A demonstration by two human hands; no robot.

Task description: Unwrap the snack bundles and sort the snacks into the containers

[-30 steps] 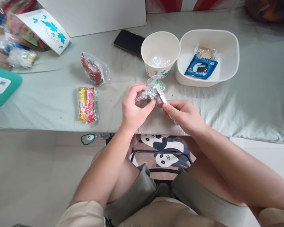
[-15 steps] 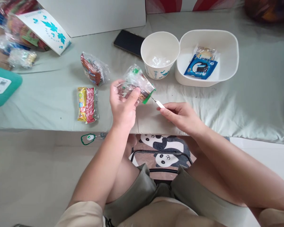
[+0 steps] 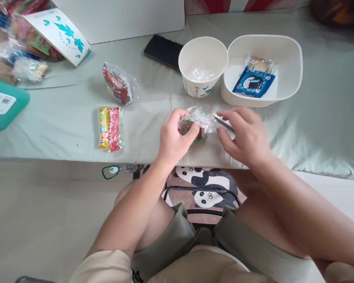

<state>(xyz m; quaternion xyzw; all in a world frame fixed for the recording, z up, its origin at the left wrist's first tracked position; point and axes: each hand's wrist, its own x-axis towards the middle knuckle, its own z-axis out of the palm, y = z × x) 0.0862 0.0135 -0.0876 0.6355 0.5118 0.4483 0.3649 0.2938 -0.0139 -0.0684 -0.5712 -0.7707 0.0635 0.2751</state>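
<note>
My left hand [image 3: 177, 135] is closed on a clear plastic snack packet [image 3: 199, 127], pinched between thumb and fingers just above the cloth. The packet has a brown and green print, and its crinkled clear end points up and to the right. Just right of it, my right hand [image 3: 246, 135] hovers with thumb and fingers apart. Between them a slim tool [image 3: 223, 121] with a pale end lies slantwise; its other end is hidden under the hand. Behind both hands stands a white paper cup [image 3: 194, 91] with some clear plastic inside.
A white bin [image 3: 295, 84] holds a blue biscuit packet [image 3: 255, 82] and a paler packet. A phone [image 3: 162, 51] lies behind the cup. To the left are a red-brown packet [image 3: 116, 84] and a yellow-and-red packet [image 3: 109, 129]. The cloth's front edge runs below my hands.
My left hand has brought the packet right and down, turning it. The right hand has moved right and slightly up; its fingers have spread from their pinch on the tool.
</note>
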